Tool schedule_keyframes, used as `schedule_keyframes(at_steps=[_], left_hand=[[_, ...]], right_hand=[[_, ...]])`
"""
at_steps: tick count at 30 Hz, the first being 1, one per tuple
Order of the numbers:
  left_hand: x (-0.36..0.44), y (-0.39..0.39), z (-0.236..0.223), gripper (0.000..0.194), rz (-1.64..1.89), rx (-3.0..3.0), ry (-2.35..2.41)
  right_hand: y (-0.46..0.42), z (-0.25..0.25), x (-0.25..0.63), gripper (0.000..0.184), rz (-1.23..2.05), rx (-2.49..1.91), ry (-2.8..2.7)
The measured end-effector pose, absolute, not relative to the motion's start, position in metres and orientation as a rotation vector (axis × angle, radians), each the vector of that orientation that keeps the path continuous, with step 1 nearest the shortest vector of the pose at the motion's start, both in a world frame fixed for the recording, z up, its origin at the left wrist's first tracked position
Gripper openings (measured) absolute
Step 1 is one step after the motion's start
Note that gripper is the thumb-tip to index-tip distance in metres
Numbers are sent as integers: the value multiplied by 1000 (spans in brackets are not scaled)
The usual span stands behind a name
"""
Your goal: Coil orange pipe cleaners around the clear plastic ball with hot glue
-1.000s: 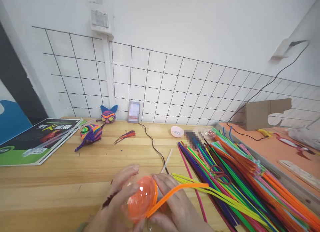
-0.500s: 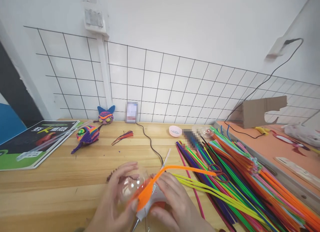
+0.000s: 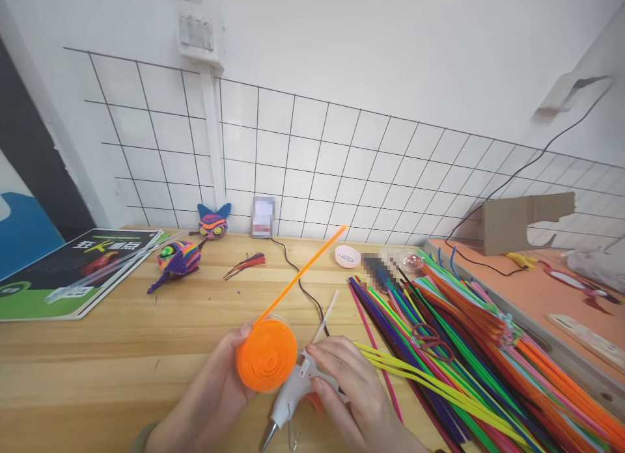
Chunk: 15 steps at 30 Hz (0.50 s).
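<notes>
My left hand [image 3: 222, 378] is closed around the edge of a round, flat coil of orange pipe cleaner [image 3: 267, 358]. A sliver of a clear plastic rim shows behind the coil's upper edge. From the top of the coil, a loose orange end [image 3: 305, 274] sticks out up and to the right. Just right of the coil, a white hot glue gun [image 3: 293, 391] lies on the table, nozzle toward me, a glue stick poking from its far end. Over its body hovers or rests my right hand [image 3: 359, 391], fingers apart and bent; contact is hard to tell.
Bundles of coloured pipe cleaners [image 3: 439, 336] cover the right side, with brown-handled scissors [image 3: 432, 342] on top. A pink bowl [image 3: 347, 256], a phone [image 3: 262, 217] and two pipe-cleaner fish figures [image 3: 180, 259] sit farther back. A magazine [image 3: 73, 271] lies left; cardboard [image 3: 527, 222] stands right.
My left hand has turned the clear dome and coil so the orange spiral faces me. The loose end has swung from pointing right to pointing up and away. My right hand stays by the glue gun.
</notes>
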<state>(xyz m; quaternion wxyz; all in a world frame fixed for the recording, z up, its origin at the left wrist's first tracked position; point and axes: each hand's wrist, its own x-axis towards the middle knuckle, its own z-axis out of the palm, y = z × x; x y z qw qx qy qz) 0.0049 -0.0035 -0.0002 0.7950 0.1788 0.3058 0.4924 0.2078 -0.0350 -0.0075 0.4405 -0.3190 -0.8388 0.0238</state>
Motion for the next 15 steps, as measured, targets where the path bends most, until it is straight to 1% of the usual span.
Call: schedule_keyframes(at_steps=[4, 9, 12, 15], left_hand=[[5, -1, -3, 21, 1049, 376, 620], [5, 3, -2, 21, 1084, 315, 678], [3, 8, -2, 20, 1141, 318, 742], [1, 13, -4, 18, 1178, 370, 771]], right_hand=[[-36, -8, 207, 38, 66, -800, -2076], [-34, -10, 208, 32, 68, -865, -2075], [-30, -12, 212, 18, 143, -1098, -2065], [-27, -15, 216, 19, 384, -1455, -2066]])
